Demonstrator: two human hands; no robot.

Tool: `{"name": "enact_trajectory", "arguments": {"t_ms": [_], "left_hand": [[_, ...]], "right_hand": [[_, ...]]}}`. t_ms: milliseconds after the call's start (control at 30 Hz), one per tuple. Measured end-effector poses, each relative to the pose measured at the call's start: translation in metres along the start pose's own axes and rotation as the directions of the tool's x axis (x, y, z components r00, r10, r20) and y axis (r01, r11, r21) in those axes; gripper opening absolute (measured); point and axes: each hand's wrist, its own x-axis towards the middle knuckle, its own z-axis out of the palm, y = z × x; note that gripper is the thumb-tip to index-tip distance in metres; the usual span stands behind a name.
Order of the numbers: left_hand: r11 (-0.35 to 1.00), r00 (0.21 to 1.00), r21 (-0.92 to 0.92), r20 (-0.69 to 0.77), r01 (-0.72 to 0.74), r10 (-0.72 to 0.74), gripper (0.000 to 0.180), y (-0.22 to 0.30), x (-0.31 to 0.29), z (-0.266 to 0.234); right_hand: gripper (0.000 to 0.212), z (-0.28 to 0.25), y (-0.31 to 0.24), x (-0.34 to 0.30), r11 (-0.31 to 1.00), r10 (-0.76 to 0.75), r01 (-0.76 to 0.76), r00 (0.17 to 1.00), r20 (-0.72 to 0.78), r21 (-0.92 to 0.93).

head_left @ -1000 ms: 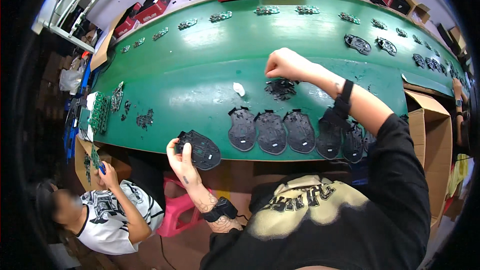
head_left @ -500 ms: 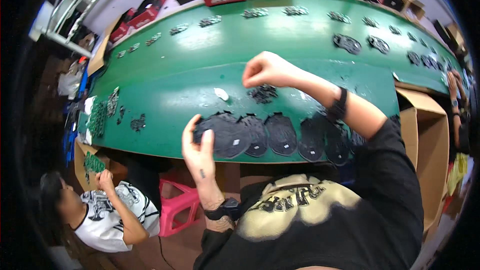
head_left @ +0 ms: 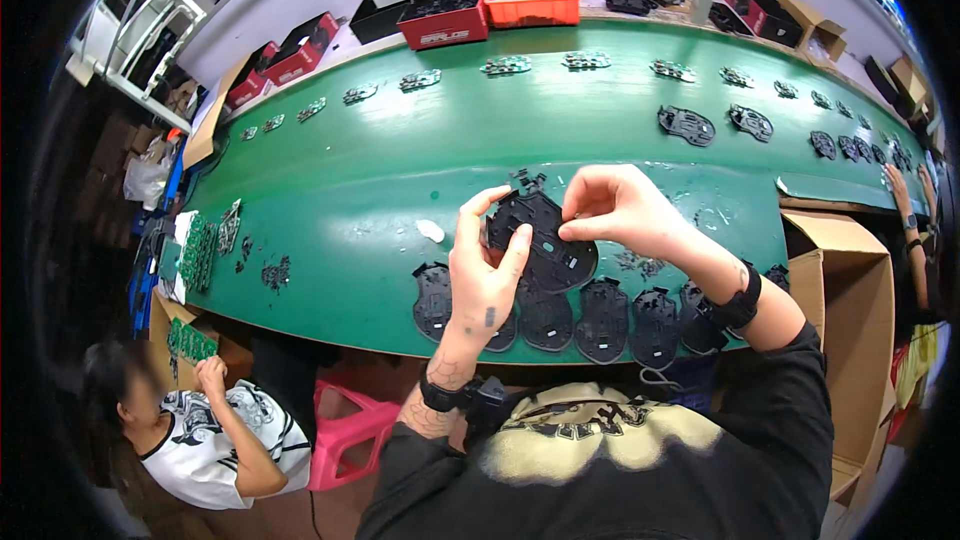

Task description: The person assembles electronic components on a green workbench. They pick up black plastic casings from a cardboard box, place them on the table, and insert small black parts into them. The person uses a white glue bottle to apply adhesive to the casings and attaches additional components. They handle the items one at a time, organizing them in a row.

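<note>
My left hand [head_left: 485, 280] grips a black plastic mouse base shell [head_left: 562, 258], fingers and thumb on its left side, tilted above the table. At the shell's upper right, my right hand [head_left: 622, 210] pinches thumb and forefinger together; whatever is between them is too small or hidden to tell. Below the held shell, more black mouse base shells [head_left: 602, 322] lie in a row along the near table edge, a few partly covered by my hands. Small black parts [head_left: 528, 180] lie just beyond the held shell. Left of my left hand is a small white object [head_left: 430, 231].
Spaced across the green table [head_left: 370, 155] are small circuit board assemblies [head_left: 420, 80] and further black shells [head_left: 686, 125]. Bins, including an orange bin [head_left: 535, 8], line the back. A cardboard box [head_left: 850, 340] stands right. At left, a co-worker [head_left: 215, 420] holds green boards [head_left: 190, 342].
My left hand has brought the shell up and rightward from the row's left end. My right hand has come from over the pile of small parts to the shell. The view has shifted.
</note>
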Motion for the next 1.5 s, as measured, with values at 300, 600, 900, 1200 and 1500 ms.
{"name": "enact_trajectory", "arguments": {"t_ms": [300, 600, 900, 1200, 1500], "left_hand": [[0.638, 0.868, 0.6, 0.425, -0.483, 0.257, 0.032, -0.005, 0.091, 0.011], [0.656, 0.975, 0.726, 0.104, -0.208, 0.195, 0.039, -0.094, 0.188, 0.029], [0.614, 0.994, 0.786, 0.012, -0.076, 0.107, 0.043, -0.19, 0.231, 0.073], [0.72, 0.982, 0.682, 0.19, -0.124, -0.01, 0.051, -0.201, 0.234, 0.077], [0.641, 0.653, 0.734, 0.602, -0.226, -0.459, 0.049, -0.033, 0.133, 0.012]], "right_hand": [[0.033, -0.049, 0.021, 0.011, 0.954, 0.265, -0.251, 0.962, -0.068, 0.164], [0.025, -0.075, 0.058, 0.022, 0.776, 0.003, -0.136, 0.977, -0.212, -0.616], [0.022, -0.011, 0.096, 0.05, 0.511, -0.209, 0.131, 0.978, 0.025, -0.85], [0.014, -0.013, 0.103, 0.047, 0.633, -0.261, 0.187, 0.965, 0.021, -0.751], [0.013, -0.04, 0.077, 0.032, 0.752, -0.19, 0.1, 0.979, -0.07, -0.652]]}}
